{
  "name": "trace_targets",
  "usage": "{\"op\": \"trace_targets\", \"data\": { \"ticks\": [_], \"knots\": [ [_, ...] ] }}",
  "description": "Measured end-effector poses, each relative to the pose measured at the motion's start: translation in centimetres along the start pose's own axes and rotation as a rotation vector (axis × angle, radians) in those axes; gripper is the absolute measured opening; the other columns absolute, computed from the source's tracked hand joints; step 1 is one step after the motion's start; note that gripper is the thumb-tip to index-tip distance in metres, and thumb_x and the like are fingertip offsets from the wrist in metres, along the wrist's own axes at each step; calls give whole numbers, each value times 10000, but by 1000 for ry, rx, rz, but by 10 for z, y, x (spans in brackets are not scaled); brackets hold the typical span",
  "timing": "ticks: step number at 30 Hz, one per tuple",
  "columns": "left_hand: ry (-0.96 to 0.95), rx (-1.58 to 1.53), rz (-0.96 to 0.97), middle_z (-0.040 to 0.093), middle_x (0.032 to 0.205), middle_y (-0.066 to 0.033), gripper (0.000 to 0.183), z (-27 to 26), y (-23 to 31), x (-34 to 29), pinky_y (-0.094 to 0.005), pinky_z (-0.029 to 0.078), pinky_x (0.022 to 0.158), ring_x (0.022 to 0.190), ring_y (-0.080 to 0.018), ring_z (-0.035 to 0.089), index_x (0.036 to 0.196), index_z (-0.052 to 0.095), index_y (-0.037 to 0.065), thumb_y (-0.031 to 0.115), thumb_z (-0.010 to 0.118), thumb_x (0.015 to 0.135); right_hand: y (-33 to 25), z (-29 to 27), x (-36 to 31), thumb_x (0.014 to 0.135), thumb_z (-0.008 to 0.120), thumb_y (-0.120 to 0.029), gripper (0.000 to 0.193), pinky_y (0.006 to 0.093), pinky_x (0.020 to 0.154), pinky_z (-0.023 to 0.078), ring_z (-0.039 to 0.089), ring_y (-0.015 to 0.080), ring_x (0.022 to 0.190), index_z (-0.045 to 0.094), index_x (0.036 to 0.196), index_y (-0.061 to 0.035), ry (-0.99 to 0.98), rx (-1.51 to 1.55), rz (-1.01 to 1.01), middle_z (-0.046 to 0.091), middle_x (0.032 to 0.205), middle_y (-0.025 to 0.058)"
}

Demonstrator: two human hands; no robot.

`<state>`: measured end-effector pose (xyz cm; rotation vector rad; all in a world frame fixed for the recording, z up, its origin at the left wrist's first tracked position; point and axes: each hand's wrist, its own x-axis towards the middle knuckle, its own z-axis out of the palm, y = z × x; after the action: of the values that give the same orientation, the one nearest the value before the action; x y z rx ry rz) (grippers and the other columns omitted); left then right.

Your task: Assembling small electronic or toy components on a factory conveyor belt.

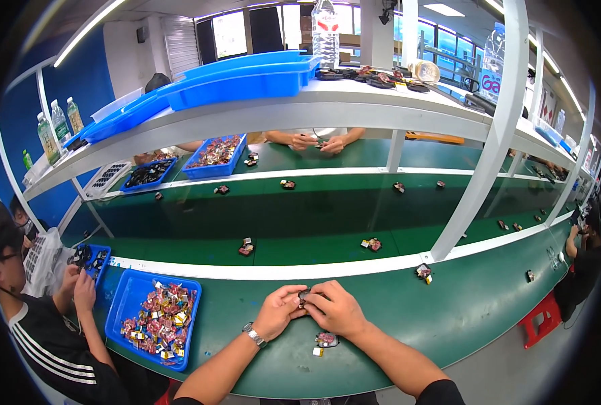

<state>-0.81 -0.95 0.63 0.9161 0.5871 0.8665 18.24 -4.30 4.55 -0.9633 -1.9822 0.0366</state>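
Over the green worktop, my left hand [278, 313] and my right hand [335, 308] meet, both closed around a small dark part [304, 297]. The fingers cover most of it, so its exact kind does not show. My left wrist wears a metal watch [253, 335]. Just below my right hand lies a small dark-cased assembly [327, 339] with reddish wiring and a white-and-yellow tab. To the left of my hands stands a blue bin [197, 297], heaped with small reddish pieces [160, 317] that carry white and yellow tabs.
A white rail [280, 271] runs behind my hands, and similar assemblies [372, 244] lie scattered beyond it. A slanted white post [479, 148] holds the shelf with blue trays [240, 84] and bottles. One co-worker [51, 317] sits at left; another's hands [317, 141] work opposite.
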Motion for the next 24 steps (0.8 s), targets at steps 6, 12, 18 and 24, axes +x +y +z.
{"op": "trace_targets", "data": {
  "ticks": [6,12,18,24],
  "knots": [
    [-1,-13,5,629,1185,-87,310,1,0,2,-339,527,951,1095,-169,618,1300,488,15,66,507,995,-5,9,-1,716,746,-57,197,325,700,531,602,234,852,664,895,-72,40,-147,2,611,932,44],
    [-7,1,4,627,1204,-91,290,3,0,0,-338,527,960,1105,-172,620,1291,496,11,46,473,1004,-6,8,-2,731,728,-47,168,330,704,530,601,232,848,653,880,-59,17,-174,-13,605,922,53],
    [9,5,-5,618,1208,-100,297,3,0,1,-383,519,983,1114,-200,613,1275,497,6,65,525,986,-6,8,-3,725,720,-41,181,327,698,532,600,229,850,647,889,-54,14,-215,-40,604,918,56],
    [10,8,-21,617,1218,-109,295,3,1,1,-375,522,982,1120,-197,612,1282,493,5,47,506,990,-6,10,-5,717,722,-41,193,322,674,537,606,227,821,645,894,-52,46,-225,-17,601,927,57]
  ]
}}
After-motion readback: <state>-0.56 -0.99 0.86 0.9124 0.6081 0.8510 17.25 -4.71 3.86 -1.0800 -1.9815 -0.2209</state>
